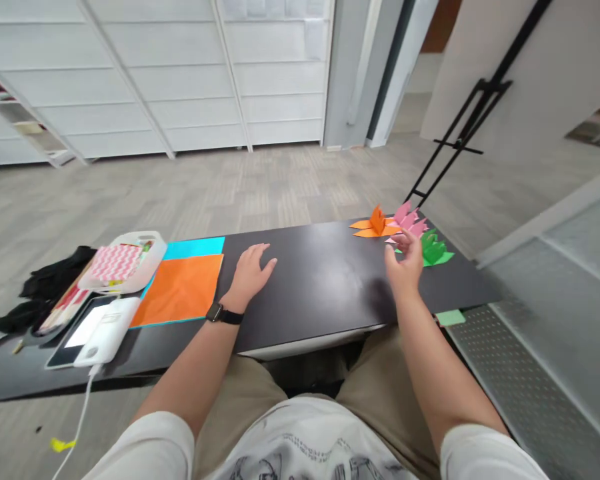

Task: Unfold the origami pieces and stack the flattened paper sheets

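Observation:
My left hand [250,272], with a dark watch [224,313] on its wrist, is over the black table [307,280], just right of the orange paper [183,288]. Its fingers are apart and hold nothing. Blue paper [196,248] shows from beneath the orange one. On the right, my right hand [404,261] is raised with thumb and fingers curved apart and nothing visible between them. It partly covers a pink paper flower [409,219]. An orange paper flower [377,223] stands to the left of the pink one, and a green paper flower [434,249] to its right.
A white basket [153,267] with a pink-patterned packet sits at the left. Nearer are a tablet [67,340], a white power bank [107,332] with a cable, and black cloth [55,279]. A black metal stand [443,160] rises behind the table's right end.

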Demonstrator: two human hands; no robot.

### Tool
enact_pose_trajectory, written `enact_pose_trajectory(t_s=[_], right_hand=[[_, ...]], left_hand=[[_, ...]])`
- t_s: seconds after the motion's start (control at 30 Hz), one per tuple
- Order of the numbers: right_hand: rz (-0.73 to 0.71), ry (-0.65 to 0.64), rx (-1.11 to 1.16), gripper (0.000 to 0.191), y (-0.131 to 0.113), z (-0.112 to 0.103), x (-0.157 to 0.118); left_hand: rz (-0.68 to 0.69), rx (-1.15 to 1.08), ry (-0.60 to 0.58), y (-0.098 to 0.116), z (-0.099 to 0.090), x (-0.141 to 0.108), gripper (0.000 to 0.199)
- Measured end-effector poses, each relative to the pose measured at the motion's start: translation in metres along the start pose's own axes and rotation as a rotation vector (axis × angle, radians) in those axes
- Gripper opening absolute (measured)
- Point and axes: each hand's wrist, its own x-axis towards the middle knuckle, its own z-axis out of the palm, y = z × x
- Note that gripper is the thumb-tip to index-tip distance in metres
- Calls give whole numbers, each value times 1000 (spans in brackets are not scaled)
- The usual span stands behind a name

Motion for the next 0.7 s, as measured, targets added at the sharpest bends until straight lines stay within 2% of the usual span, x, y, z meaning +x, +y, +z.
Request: enact_pose_trajectory(t_s=[0.07, 0.13, 0.23, 0.33, 0.43, 0.53, 0.63, 0.7], right_hand=[[28, 54, -88, 45, 13, -12, 22], [55, 46, -160, 44, 30, -14, 45], [114, -15, -286, 50, 55, -2, 73], [202, -81, -384, 55, 69, 20, 90], [270, -150, -416, 52, 72, 40, 97], [312, -172, -439, 35, 73, 49, 94], [303, -116, -448, 20, 69, 47, 83], [245, -65, -411, 17, 60, 44, 73]], left_hand=[[38, -60, -27, 11, 15, 17, 43], [59, -108, -45, 19, 29, 31, 42], [60, -164, -14, 25, 45, 41, 38], [17, -199, 60, 21, 55, 39, 32], [-39, -245, 83, 9, 59, 32, 27], [-97, -329, 100, -1, 59, 30, 26], [-130, -387, 96, 0, 56, 33, 25], [-115, -397, 99, 5, 53, 35, 24]])
